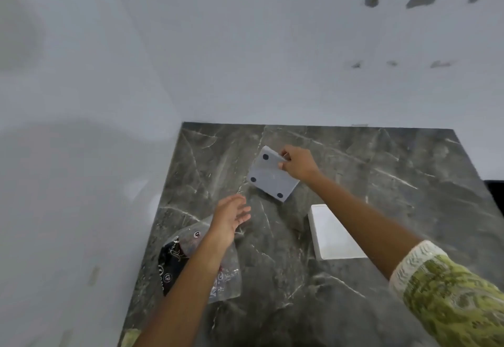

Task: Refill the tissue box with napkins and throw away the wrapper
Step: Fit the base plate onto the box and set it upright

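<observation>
The tissue box (pixel 271 176) is tilted above the far middle of the dark marble table (pixel 354 161), its base with dark round feet facing the camera. The right hand (pixel 298 165) has its fingers (pixel 283 165) clamped on the box's far right edge. The left hand (pixel 231 217) hovers near, fingers spread, above the clear printed wrapper (pixel 191 259). A white napkin stack (pixel 334 233) lies to the right, under the right forearm.
</observation>
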